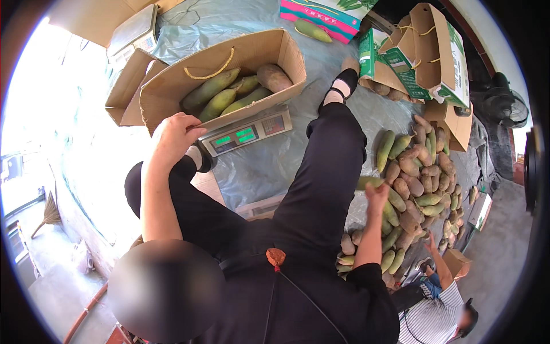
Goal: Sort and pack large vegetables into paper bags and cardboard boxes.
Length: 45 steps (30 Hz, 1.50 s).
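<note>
My left hand (173,135) grips the near rim of an open cardboard box (166,100) with a yellow cord handle. Several green radishes (217,104) and a brownish-red root (274,78) lie inside. Under the box is a digital scale (247,133) with lit green displays. Off to my right, my right hand (376,196) is closed around a green radish (369,182), whose end sticks out past the fingers. That hand is over the edge of a big pile of brownish-red roots (412,186) and green radishes (386,150) on the floor.
Plastic sheeting (240,178) covers the floor. Green and white cartons (424,57) and a fan (507,103) stand at the far right. A lone radish (313,31) lies by a pink carton (321,17). Another scale (133,31) is far left. A person in stripes (432,315) reaches toward the pile.
</note>
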Motion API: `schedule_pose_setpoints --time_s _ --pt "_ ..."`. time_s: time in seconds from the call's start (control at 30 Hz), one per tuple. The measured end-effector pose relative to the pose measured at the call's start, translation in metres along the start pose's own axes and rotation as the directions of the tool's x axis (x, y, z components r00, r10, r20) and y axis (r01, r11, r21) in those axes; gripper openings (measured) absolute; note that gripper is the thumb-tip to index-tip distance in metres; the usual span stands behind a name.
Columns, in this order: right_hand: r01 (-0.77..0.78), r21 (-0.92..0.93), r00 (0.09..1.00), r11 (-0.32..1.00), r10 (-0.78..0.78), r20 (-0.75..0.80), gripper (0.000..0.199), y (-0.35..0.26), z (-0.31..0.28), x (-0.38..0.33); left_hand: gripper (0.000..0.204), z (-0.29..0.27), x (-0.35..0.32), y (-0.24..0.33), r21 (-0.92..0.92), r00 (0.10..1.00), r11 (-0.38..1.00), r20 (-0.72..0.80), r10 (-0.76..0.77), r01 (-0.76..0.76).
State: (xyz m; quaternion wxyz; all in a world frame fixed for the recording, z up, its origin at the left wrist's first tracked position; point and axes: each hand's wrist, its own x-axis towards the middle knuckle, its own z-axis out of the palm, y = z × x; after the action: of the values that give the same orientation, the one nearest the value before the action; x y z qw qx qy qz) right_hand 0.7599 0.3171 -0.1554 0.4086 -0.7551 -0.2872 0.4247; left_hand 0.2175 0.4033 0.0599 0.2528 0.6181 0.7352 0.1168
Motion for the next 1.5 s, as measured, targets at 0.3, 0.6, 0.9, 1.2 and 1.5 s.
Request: schedule_pose_setpoints --time_s 0.3,0.6,0.9,1.2,1.5 --pt "0.617 0.327 0.770 0.715 -0.634 -0.067 0.042 -0.282 0.050 0.006 0.018 -0.002 0.002 -0.002 0.069 1.000 0.997 0.008 0.028 -0.028" --pt "0.399 0.587 0.674 0.705 -0.659 0.334 0.051 -0.331 0.231 -0.056 0.018 -0.003 0.002 -0.002 0.102 0.999 0.995 0.042 -0.013 0.009" --pt "0.500 0.324 0.572 0.803 -0.587 0.573 0.046 -0.307 0.268 -0.059 0.016 0.000 0.009 0.001 0.085 0.997 0.996 0.078 -0.024 0.017" --pt "0.333 0.099 0.903 0.938 -0.347 0.254 0.028 -0.249 0.115 0.002 0.030 0.001 0.007 0.002 0.064 0.996 0.997 0.076 -0.043 0.038" --pt "-0.020 -0.508 0.979 0.861 0.119 0.163 0.023 0.045 0.000 -0.005 0.033 0.005 0.012 -0.009 0.013 0.996 1.000 0.086 0.007 -0.008"
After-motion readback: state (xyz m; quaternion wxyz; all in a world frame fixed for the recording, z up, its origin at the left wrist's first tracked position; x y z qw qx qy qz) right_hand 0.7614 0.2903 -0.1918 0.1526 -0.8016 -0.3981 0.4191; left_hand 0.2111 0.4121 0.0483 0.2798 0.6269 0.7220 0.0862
